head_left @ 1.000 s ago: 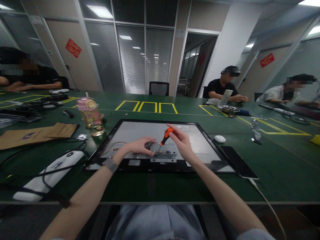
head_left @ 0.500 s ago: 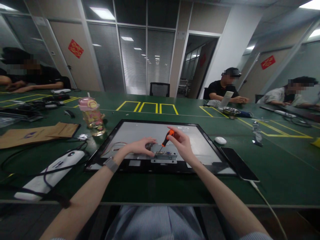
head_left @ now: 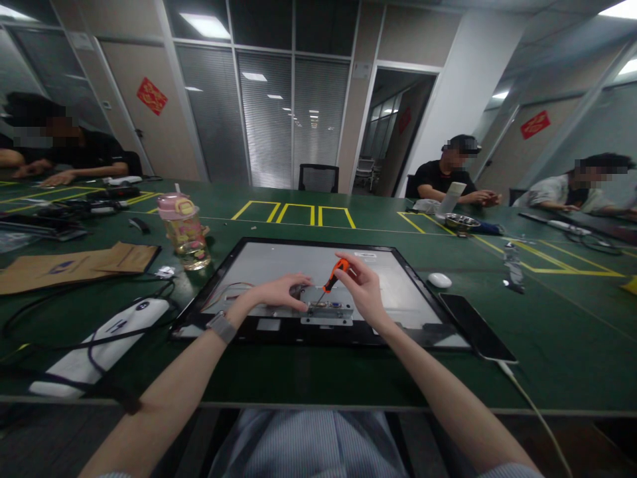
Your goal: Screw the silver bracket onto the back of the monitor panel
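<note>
A flat display panel (head_left: 269,255) with a black frame lies before me, its grey metal side up. Near its front edge sits a metal bracket (head_left: 326,320) with a row of connectors. My right hand (head_left: 365,285) grips an orange and black screwdriver (head_left: 336,273), tilted, its shaft pointing down to the bracket's left part. Whether the tip sits in a screw is too small to tell. My left hand (head_left: 279,292) is curled at the bracket's left end, thumb in front and fingers behind. A dark part shows between thumb and fingers. Thin wires (head_left: 223,292) lie left of it.
To the left are a white power strip (head_left: 107,342) with black cables, a brown paper bag (head_left: 74,267) and a pink-lidded bottle (head_left: 184,232). To the right lie a white oval case (head_left: 438,280) and a phone (head_left: 476,325) on a cable. Several people sit across the table.
The screwdriver and my right hand have shifted very slightly; the tip stays at the same spot. My left hand looks still. At the far left, another person's hands have moved.
</note>
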Demonstrator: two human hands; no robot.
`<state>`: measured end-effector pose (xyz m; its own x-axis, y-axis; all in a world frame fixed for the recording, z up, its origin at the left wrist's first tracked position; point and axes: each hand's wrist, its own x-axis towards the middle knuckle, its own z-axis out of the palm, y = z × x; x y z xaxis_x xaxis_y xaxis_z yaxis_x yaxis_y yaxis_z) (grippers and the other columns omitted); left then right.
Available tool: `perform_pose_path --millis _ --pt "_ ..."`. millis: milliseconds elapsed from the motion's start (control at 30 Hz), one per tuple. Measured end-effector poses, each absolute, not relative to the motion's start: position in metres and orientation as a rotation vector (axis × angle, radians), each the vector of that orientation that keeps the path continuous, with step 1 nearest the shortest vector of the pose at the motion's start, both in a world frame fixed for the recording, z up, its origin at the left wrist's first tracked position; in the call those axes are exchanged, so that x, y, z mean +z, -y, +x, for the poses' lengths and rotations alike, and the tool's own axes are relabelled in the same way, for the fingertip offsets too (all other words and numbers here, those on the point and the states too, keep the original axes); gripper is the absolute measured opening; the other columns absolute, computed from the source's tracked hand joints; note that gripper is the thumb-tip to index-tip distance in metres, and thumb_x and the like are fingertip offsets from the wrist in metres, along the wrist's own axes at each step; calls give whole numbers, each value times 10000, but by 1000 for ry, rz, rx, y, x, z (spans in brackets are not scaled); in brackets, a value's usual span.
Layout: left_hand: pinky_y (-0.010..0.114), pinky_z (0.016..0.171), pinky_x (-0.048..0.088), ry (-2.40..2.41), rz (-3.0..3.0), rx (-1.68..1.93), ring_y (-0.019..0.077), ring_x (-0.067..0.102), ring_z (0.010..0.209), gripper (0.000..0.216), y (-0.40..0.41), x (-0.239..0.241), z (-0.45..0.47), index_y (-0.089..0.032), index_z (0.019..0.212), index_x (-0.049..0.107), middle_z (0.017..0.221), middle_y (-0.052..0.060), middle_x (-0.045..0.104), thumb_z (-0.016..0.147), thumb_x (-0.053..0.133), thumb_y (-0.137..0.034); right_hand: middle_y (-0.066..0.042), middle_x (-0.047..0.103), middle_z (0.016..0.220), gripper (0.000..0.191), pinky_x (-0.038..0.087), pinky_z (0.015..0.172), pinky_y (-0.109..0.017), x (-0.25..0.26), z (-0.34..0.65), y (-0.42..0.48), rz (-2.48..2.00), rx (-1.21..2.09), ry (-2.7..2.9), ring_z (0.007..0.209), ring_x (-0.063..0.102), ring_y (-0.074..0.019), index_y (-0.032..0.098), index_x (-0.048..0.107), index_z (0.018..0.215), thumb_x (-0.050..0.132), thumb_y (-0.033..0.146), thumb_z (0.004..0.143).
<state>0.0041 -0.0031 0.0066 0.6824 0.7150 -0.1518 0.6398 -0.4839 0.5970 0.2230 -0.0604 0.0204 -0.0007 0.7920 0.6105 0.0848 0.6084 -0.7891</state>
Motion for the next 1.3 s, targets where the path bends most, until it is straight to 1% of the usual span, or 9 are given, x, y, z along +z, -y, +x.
perform_pose_path --millis 133,200,367,567,767,967,1167,1233,1300 --pt "440 1131 160 -1039 2249 158 294 195 1384 749 3 7 3 -253 1300 457 1479 52 303 650 684 -548 -42 604 1026 367 474 863 -327 25 222 65 -740 741 1573 930 583 -165 269 564 1219 529 281 854" --pt "457 1128 156 -1039 2242 159 301 189 1385 747 3 7 3 -263 1297 458 1480 47 303 647 686 -551 -48 613 1042 405 468 892 -347 25 222 66 -730 785 1580 954 585 -172 267 533 1254 540 278 850" --pt "453 1125 171 -1050 2243 150 300 179 1389 756 3 7 4 -246 1305 449 1480 55 301 653 680 -553 -37 597 1000 333 493 834 -320 23 223 62 -740 708 1530 884 576 -157 283 629 1124 635 278 791" --pt "443 1134 148 -1056 2250 165 295 188 1386 727 2 5 4 -245 1280 474 1471 51 320 647 698 -524 -52 624 1110 399 443 953 -400 23 225 62 -698 839 1612 1014 584 -175 293 497 1288 478 280 890" --pt "462 1118 182 -1024 2242 181 297 211 1377 745 2 5 3 -270 1299 447 1470 50 320 650 693 -540 -47 619 1030 363 520 821 -312 22 222 61 -745 744 1557 910 593 -162 274 604 1161 622 300 799" --pt "436 1126 176 -1058 2246 154 283 201 1383 730 5 8 4 -247 1294 454 1479 56 300 660 692 -521 -61 615 1087 350 523 854 -361 23 221 64 -753 725 1554 956 594 -176 274 568 1215 507 314 872" --pt "455 1124 169 -1034 2240 172 302 190 1385 747 3 6 3 -265 1294 456 1477 50 305 647 684 -562 -44 609 1015 328 535 808 -318 22 223 61 -767 681 1529 920 587 -165 285 620 1134 609 309 808" --pt "455 1130 154 -1029 2243 166 298 173 1391 746 2 6 3 -260 1296 456 1474 52 314 651 682 -559 -50 598 1004 317 530 808 -312 24 224 62 -772 647 1557 935 577 -167 285 619 1138 591 301 822" --pt "446 1134 150 -1029 2252 170 291 177 1391 741 2 5 4 -245 1295 459 1468 58 325 655 686 -540 -62 593 1062 334 517 841 -326 25 224 63 -762 654 1594 981 571 -171 286 585 1187 536 285 856"
